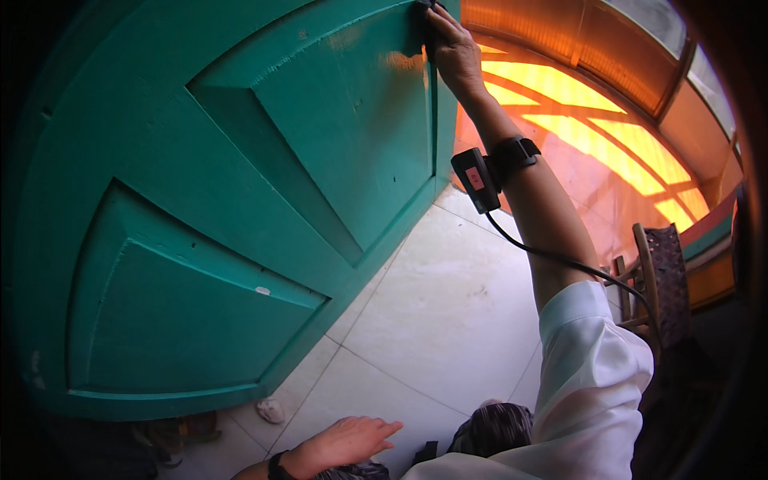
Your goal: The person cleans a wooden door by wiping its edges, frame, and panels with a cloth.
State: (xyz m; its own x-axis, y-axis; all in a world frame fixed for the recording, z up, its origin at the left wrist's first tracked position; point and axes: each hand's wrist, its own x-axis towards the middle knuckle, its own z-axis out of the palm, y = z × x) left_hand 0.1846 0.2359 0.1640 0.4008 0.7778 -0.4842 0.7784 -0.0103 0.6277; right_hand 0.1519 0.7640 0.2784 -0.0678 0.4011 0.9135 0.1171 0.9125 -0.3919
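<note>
A green panelled wooden door (222,156) fills the left half of the view. My right hand (456,54) is raised to the door's edge at the top and presses a dark cloth (427,27) against it; part of the cloth runs out of the frame. A black device (476,180) with a cable is strapped to my right forearm. Low in the picture, my left hand (351,441) hangs over my lap side, fingers slightly spread, holding nothing and apart from the door. A dark band is on its wrist.
Pale floor tiles (444,300) lie beneath the door. Beyond it, orange-tinted panels (624,54) border a sunlit floor. A chair (651,270) stands at the right, near the cable. Shoes (174,450) are under the door's lower left, with a whitish object (270,411) beside them.
</note>
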